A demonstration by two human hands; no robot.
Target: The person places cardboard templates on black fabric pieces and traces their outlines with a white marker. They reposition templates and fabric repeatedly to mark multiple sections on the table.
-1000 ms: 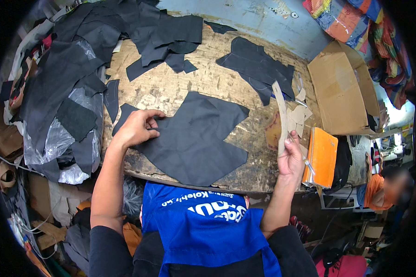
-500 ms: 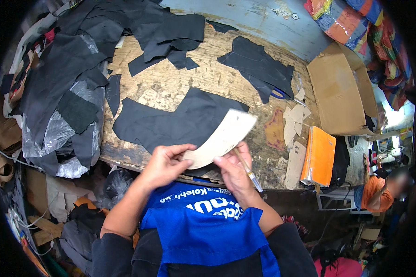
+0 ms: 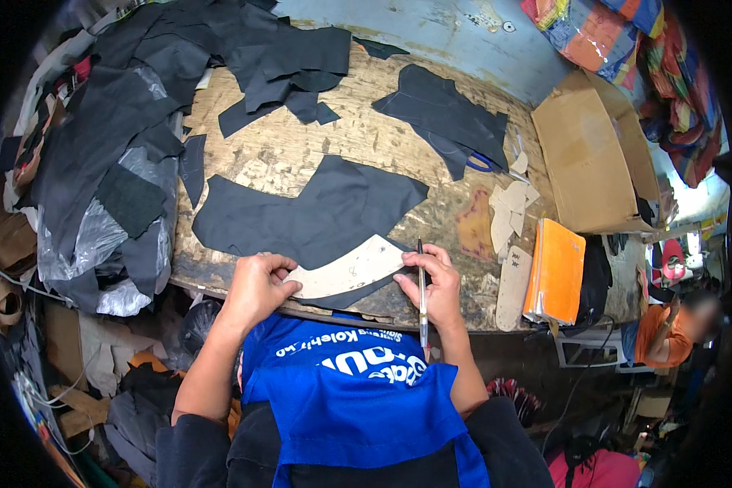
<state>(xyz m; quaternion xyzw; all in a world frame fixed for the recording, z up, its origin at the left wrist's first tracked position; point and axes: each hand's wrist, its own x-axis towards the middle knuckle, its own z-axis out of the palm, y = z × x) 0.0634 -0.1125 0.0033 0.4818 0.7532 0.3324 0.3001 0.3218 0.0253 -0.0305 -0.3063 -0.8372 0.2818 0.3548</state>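
Observation:
A curved cream pattern piece point(image 3: 346, 269), with small marks on it, lies over the lower edge of a black leather-like sheet point(image 3: 276, 218) on the worktable point(image 3: 256, 154). My left hand point(image 3: 256, 289) is closed, pinching the pattern's left end between thumb and fingers. At its other end, my right hand point(image 3: 437, 285) has thumb and fingertips on the pattern's tip. A slim pen point(image 3: 422, 305) is held upright in that same hand, dark end up. The sheet's edge shows below the pattern, near the table's front edge.
More black pieces lie at the back point(image 3: 301, 65) and on a plastic-wrapped pile point(image 3: 114, 203) at left. Blue-handled scissors point(image 3: 481, 163), cream pattern pieces point(image 3: 511, 213), an orange book point(image 3: 557, 272) and a cardboard box point(image 3: 581, 154) are at right. Another person point(image 3: 663, 337) sits far right.
The pattern piece has come down from a raised, tilted position onto the black sheet's lower edge. My left hand moved left along with it, and the pen in my right hand now stands upright.

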